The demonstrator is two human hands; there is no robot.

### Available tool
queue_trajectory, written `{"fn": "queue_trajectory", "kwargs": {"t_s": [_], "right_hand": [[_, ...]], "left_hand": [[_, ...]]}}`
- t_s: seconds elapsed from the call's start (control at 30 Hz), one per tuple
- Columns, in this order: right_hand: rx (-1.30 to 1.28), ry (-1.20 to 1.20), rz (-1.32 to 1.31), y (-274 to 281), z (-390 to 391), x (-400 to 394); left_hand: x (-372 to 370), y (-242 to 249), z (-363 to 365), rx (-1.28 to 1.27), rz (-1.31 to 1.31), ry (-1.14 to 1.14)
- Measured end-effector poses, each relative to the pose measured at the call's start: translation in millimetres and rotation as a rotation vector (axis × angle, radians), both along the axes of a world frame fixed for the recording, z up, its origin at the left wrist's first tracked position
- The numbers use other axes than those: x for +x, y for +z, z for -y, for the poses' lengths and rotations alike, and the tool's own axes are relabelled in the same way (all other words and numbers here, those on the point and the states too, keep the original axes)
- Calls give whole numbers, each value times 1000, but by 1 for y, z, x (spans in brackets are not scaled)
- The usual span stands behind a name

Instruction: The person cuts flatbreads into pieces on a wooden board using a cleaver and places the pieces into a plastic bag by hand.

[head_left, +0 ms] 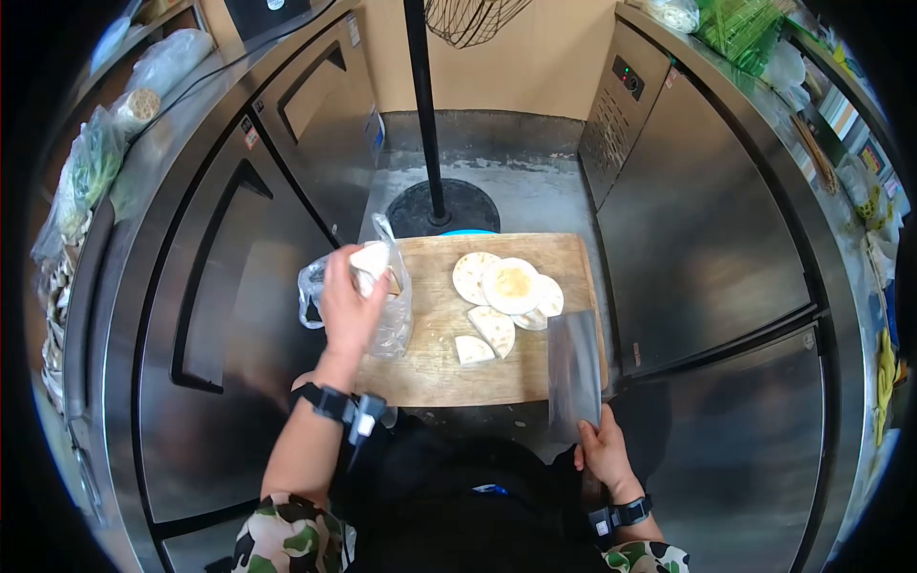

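A wooden cutting board (435, 368) lies in front of me between two steel counters. My left hand (346, 304) grips a pale root piece (371, 258) at the mouth of a clear plastic bag (394, 320) on the board's left edge. Several pale round and wedge-shaped slices (504, 298) are piled on the board's middle right. My right hand (604, 449) holds the handle of a broad cleaver (573, 372), whose blade lies flat over the board's near right corner.
Steel fridge doors (229, 286) flank me on the left and right (707, 229). A black pole on a round base (441, 205) stands on the floor beyond the board. Bagged greens (91, 172) and produce line the left counter; green items (740, 29) sit far right.
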State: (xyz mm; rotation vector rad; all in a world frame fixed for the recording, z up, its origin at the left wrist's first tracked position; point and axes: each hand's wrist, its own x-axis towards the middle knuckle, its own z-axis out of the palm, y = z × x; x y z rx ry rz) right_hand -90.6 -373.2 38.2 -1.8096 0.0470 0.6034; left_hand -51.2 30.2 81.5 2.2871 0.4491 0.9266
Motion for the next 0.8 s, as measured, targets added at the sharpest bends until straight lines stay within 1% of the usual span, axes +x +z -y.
{"fn": "queue_trajectory", "kwargs": {"t_s": [0.03,0.1,0.2,0.27,0.3,0.4,0.5,0.6,0.7,0.8], "right_hand": [[0,6,-9,-1,1,0],[3,13,-25,-3,1,1],[12,23,-49,-6,2,1],[-1,19,-55,-10,3,2],[-8,20,-56,-12,4,3],[5,24,-91,-11,1,4],[-13,38,-117,-10,-3,4],[-24,43,-107,-8,-5,3],[-19,44,-83,-15,-1,2],[-37,59,-65,-16,0,3]], "left_hand": [[7,1,-13,16,-95,34],[18,-29,-46,71,-421,30],[21,-59,-58,2,-728,6],[26,-87,-65,-113,-694,44],[27,-88,-63,-173,-675,66],[36,-88,-45,-82,-703,-12],[32,-67,-4,85,-789,-209],[22,-72,10,65,-644,-332],[14,-82,1,156,-552,-338],[7,-80,-20,301,-351,-256]]}}
